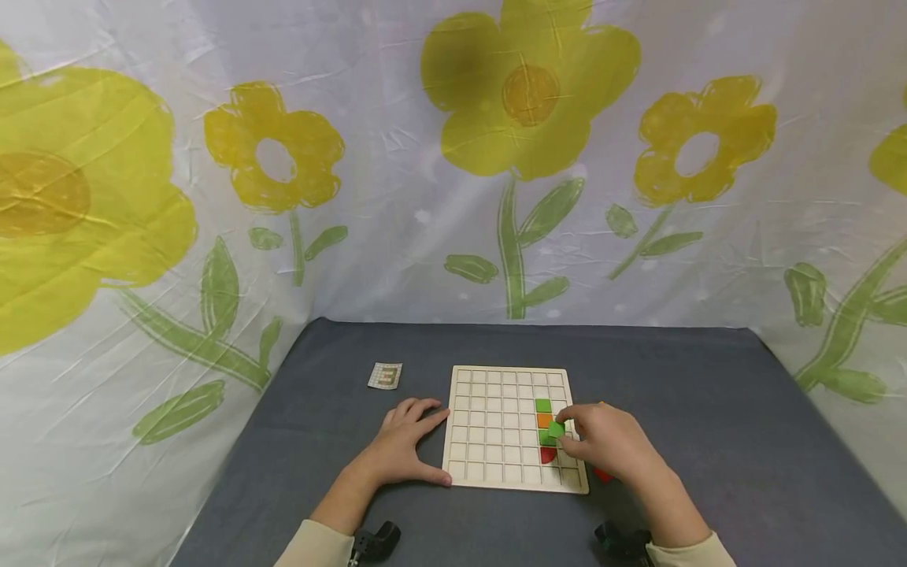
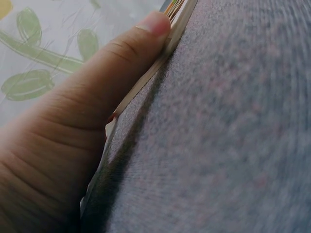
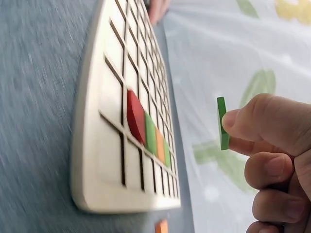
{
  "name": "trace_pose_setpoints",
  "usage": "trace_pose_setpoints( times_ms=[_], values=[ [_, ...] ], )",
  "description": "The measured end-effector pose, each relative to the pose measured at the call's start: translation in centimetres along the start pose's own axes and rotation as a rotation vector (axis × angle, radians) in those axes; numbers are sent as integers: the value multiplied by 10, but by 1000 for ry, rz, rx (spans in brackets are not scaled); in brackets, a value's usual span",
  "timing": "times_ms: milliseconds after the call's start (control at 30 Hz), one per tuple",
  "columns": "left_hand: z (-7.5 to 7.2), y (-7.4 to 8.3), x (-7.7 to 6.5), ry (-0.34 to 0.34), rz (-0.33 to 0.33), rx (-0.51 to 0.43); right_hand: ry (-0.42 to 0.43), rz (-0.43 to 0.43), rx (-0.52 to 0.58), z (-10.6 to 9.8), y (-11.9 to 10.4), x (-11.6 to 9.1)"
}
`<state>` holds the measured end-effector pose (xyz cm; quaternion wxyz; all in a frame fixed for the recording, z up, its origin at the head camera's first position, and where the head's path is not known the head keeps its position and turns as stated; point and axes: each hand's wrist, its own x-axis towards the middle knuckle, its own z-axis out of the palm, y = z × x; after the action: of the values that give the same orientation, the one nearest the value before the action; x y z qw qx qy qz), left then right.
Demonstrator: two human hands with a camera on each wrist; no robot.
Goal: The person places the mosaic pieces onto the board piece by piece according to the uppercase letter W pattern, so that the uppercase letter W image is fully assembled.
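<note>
Board [image 1: 492, 433], in the head view, touches our wide-spread left grip [image 1: 402, 442]; our right grip [image 1: 613, 441] pinches a green tile [image 1: 556, 430] above it. Left wrist: our thumb [image 2: 121, 60] should stay steady. Right wrist: tile edge-on; we'd best square it first.
</note>
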<state>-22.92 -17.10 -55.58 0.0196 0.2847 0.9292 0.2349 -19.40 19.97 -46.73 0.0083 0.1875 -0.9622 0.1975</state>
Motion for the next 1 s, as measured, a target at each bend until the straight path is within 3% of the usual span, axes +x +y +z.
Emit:
trace_pose_setpoints(
  times_ms=[233,433,700,1000],
  values=[
    [0,0,0,6,3,28,-18,-117,-8,20,-14,7],
    [1,1,-1,40,18,-13,-65,-180,-20,36,-19,10],
    [7,1,-1,94,53,-73,-84,-176,-73,49,-16,10],
    [6,4,6,125,76,-92,-65,-136,-127,45,-20,10]
  ],
)
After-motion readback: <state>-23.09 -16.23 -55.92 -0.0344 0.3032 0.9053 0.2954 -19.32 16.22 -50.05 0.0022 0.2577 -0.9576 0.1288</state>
